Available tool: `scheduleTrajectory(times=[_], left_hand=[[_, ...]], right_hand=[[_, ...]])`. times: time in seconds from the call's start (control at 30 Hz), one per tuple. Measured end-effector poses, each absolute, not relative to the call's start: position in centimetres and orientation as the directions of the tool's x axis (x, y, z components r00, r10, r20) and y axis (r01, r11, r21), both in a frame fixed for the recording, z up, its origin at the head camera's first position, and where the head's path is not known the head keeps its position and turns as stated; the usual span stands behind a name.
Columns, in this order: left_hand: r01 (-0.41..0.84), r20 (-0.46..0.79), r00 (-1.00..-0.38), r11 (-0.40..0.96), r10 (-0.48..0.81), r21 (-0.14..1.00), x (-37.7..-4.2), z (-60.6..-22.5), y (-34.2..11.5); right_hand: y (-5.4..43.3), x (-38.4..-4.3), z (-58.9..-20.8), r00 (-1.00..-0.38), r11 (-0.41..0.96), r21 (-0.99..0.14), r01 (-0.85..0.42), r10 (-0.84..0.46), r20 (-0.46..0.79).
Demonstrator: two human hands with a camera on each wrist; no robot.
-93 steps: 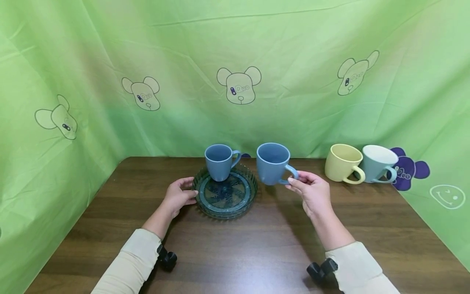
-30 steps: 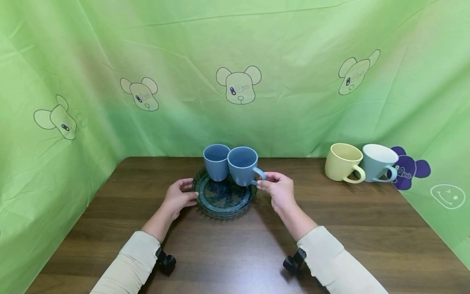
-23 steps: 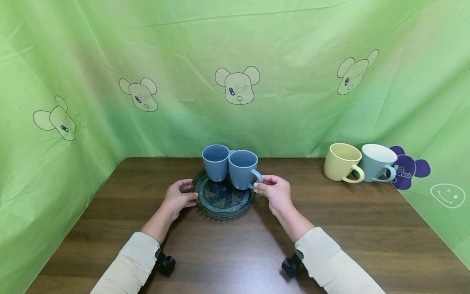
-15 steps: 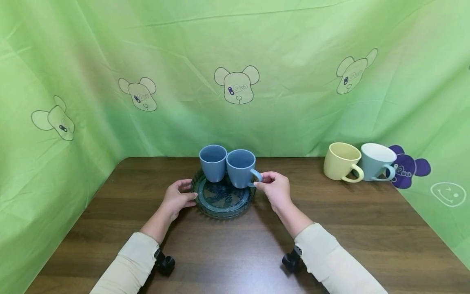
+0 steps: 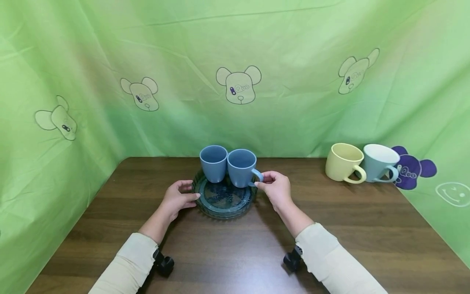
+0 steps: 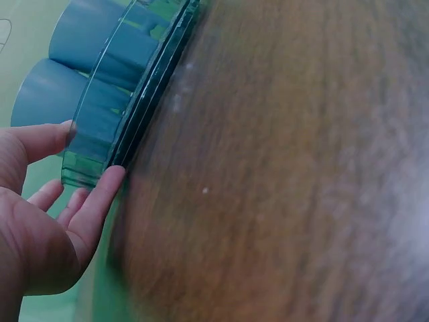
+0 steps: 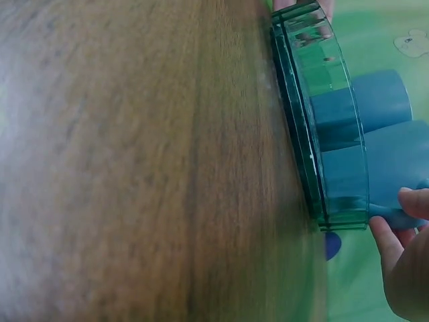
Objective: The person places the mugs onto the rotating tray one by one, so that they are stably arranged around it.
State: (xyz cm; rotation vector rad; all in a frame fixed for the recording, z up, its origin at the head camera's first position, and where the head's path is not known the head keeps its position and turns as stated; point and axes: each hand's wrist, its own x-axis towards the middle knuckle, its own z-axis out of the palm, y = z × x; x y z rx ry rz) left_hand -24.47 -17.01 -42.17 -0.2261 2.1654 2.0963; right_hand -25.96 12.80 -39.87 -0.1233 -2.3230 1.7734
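presumably steadying glass dish (image 5: pixel 225 213), gripping left edge with left hand (image 5: pixel 178 197), pinching blue mug (image 5: pixel 240 174) near right edge by handle (image 5: pixel 258 174) with right hand (image 5: pixel 277 189).

At three o'clock, a yellow mug (image 5: pixel 338 167) is stood just beside a white-lined teal mug (image 5: pixel 373 168). A green cloth (image 5: pixel 293 41) is hung behind; an outlined animal head (image 5: pixel 240 93) is printed at twelve o'clock, a purple one (image 5: pixel 410 173) at three.

Table (image 5: pixel 235 253), tray (image 5: pixel 225 213), yellow mug (image 5: pixel 339 166), teal mug (image 5: pixel 376 167)
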Motion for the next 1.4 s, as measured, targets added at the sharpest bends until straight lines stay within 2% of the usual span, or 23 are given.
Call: scheduleTrajectory(times=[0.23, 0.4, 0.87, 1.4], left_hand=[[-0.165, -0.164, -0.986, 0.026, -0.025, 0.986, -24.8, -41.7, -17.4], [-0.137, -0.136, -0.990, 0.048, -0.020, 0.989, -25.0, -41.3, -17.6], [-0.122, -0.119, -0.993, 0.155, -0.027, 0.980, -26.4, -41.0, -18.0], [-0.107, -0.118, -0.992, 0.221, 0.035, 0.969, -28.4, -40.6, -18.2]], right_hand=[[13.3, -25.9, -40.0, -0.979, 0.279, -0.958, -0.067, 0.167, 0.117], [13.5, -25.8, -40.1, -0.984, 0.238, -0.969, -0.072, 0.143, 0.108], [14.8, -25.0, -40.4, -0.978, 0.164, -0.973, -0.162, 0.105, 0.181], [16.6, -23.7, -39.8, -0.963, 0.233, -0.948, -0.216, 0.108, 0.247]])
